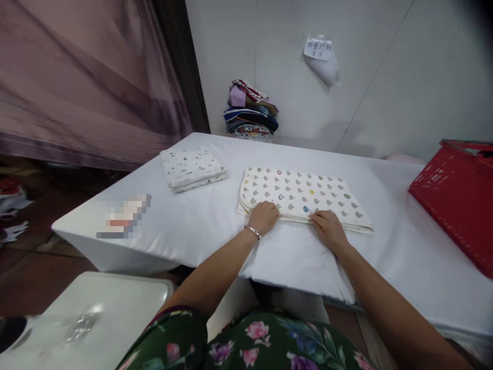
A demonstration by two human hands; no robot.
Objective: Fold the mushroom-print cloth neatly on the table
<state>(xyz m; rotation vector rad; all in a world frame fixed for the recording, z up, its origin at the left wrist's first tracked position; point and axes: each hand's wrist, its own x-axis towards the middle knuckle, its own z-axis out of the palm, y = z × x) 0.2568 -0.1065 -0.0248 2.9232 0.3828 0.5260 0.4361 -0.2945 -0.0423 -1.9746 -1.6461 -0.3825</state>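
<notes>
Folded cloth: likely light, soft, limp, unbreakable; best held along layered near edge. Left hand, right hand: fingers close together, pinching that edge.

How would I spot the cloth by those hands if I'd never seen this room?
On the white-covered table, find the red basket at right. Left of it lies a long folded cream cloth, left hand and right hand at its near edge. Rows of grey mushroom-like shapes, a few coloured, set it apart from the smaller folded cloth farther left, with scattered tiny prints.
</notes>
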